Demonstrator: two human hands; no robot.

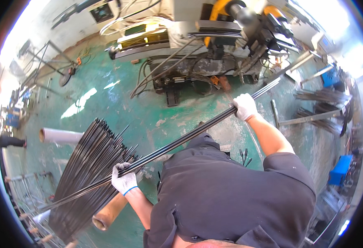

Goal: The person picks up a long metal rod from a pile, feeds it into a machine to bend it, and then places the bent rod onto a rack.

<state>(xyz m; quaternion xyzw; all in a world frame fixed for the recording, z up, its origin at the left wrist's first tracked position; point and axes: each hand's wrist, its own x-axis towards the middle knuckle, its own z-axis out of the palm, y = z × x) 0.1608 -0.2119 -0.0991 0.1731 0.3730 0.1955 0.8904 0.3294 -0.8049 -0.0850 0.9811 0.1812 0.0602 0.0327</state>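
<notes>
Dark metal rods [185, 138] lie in a slim bundle aslant in front of you, held by both your gloved hands. Your left hand [124, 179] has its fingers curled around the bundle, beside the large fanned pile of rods [92, 165]; the bundle's lower end passes over that pile. Your right hand [245, 106] is wrapped round the bundle near its upper end, fingers closed on it. A brown tube [109, 213] and a whitish wrapped roll [63, 136] show beside the pile on the green floor [148, 113]. Ahead of you stands a machine [206, 65].
</notes>
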